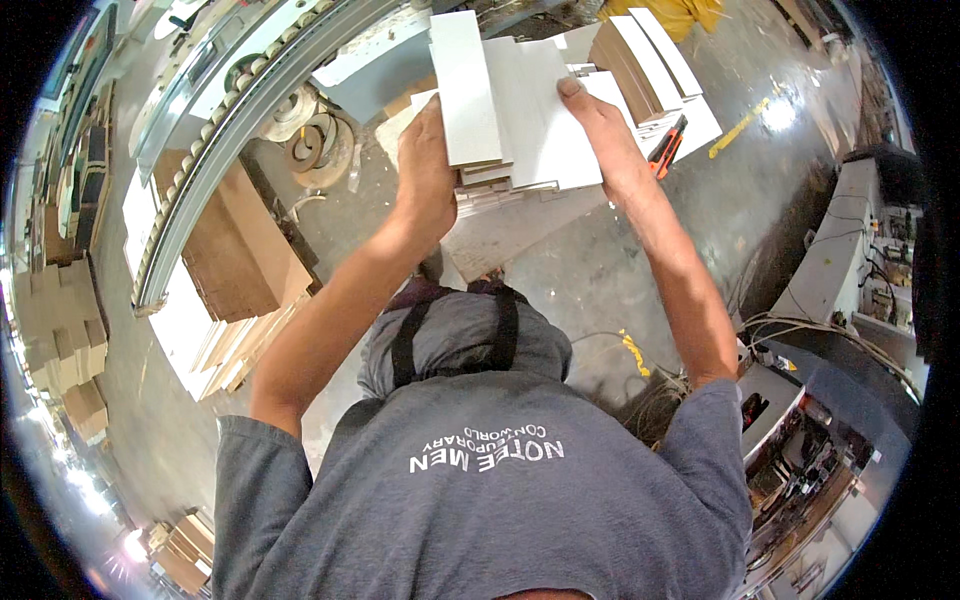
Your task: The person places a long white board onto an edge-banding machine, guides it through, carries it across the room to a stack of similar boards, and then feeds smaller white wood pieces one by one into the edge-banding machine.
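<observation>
In front of me is a stack of flat white boards (pixel 535 110) with uneven edges. My left hand (pixel 428 165) presses the stack's left side, next to a narrow white board (pixel 468 95) lying on top. From the right, my right hand (pixel 603 135) grips the boards, its thumb on the upper face. The fingers of both hands are largely hidden behind the boards' edges. Just right of my right wrist, an orange and black utility knife (pixel 667 148) rests by more white boards with brown edges (pixel 632 65).
A curved-looking roller conveyor (pixel 215 125) runs along the left, with brown and white panels (pixel 245 260) stacked below it. Rolls of tape (pixel 312 140) lie on the floor behind. Machinery with cables (pixel 800 440) stands at the right. Yellow sheeting (pixel 675 14) is at the far end.
</observation>
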Demonstrator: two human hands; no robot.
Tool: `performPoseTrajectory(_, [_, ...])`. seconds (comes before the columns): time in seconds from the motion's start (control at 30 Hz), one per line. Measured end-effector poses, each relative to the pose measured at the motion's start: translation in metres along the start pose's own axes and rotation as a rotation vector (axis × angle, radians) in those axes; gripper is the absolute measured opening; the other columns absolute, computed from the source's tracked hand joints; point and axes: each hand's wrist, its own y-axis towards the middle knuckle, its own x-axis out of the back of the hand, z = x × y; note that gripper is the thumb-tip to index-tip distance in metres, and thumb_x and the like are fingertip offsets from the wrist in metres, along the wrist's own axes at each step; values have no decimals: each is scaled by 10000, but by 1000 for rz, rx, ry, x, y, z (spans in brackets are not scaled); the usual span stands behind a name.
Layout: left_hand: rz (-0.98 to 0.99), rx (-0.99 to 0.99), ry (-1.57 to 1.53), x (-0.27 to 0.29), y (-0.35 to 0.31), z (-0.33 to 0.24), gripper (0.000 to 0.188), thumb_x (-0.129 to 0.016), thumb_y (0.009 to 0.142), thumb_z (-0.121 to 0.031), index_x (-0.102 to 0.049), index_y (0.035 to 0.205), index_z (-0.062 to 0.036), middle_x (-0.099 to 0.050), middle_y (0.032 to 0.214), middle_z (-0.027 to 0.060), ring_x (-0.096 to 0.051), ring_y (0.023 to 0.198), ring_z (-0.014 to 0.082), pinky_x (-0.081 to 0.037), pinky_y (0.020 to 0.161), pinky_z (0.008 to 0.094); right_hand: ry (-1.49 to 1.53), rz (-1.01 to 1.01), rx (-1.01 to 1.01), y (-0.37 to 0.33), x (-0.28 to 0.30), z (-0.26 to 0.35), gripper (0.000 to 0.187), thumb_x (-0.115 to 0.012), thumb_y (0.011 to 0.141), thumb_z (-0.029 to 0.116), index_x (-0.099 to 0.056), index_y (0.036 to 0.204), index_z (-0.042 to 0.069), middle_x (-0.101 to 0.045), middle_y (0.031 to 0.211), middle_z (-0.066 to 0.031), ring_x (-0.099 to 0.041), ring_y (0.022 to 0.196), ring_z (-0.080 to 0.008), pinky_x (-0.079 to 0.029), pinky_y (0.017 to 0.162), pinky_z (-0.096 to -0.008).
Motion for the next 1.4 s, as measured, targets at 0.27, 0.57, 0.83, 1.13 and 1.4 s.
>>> performPoseTrajectory(0.27, [53, -175, 21, -10, -7, -6, 358, -381, 1019, -241, -560, 1158, 36, -638, 1064, 126, -640, 961, 220, -526, 840, 376, 81, -47, -147, 10, 10, -9, 757, -503, 953, 521, -477, 1345, -127, -559, 1308, -289, -527, 1241, -324, -380, 1055, -368])
performPoseTrajectory(0.57, [-150, 340, -124, 10, 12, -3, 499, -428, 1002, -414, -520, 1354, -72, -521, 1381, 109, -482, 1267, 240, -415, 1022, 462, -743, -323, 430, -44, -20, 86, 727, -701, 829, 508, -580, 1234, -84, -625, 1145, -300, -607, 1063, -421, -472, 945, -461])
performPoseTrajectory(0.83, [26, 410, -80, 38, 15, -18, 598, -483, 975, -427, -437, 1423, -33, -519, 1301, 96, -474, 1093, 209, -351, 935, 392, -1243, -411, 324, -40, -96, 107, 671, -752, 729, 501, -633, 1171, 11, -666, 992, -161, -568, 978, -316, -467, 810, -456])
performPoseTrajectory(1.13, [298, 143, -38, 110, 15, -57, 656, -604, 926, -244, -352, 1450, 60, -366, 1500, 215, -383, 1362, 312, -322, 1112, 404, -1179, -738, 544, -57, -139, 131, 382, -742, 755, 70, -628, 1110, -14, -625, 1009, -155, -532, 934, -336, -463, 843, -444])
performPoseTrajectory(1.4, [564, -813, 893, 231, -6, -172, 729, -792, 732, -165, -486, 1383, -48, -485, 1378, 197, -436, 1301, 397, -378, 1049, 500, -1038, -78, 584, -65, -235, 135, 418, -708, 788, 84, -595, 1173, -34, -585, 1092, -146, -516, 990, -326, -453, 849, -424])
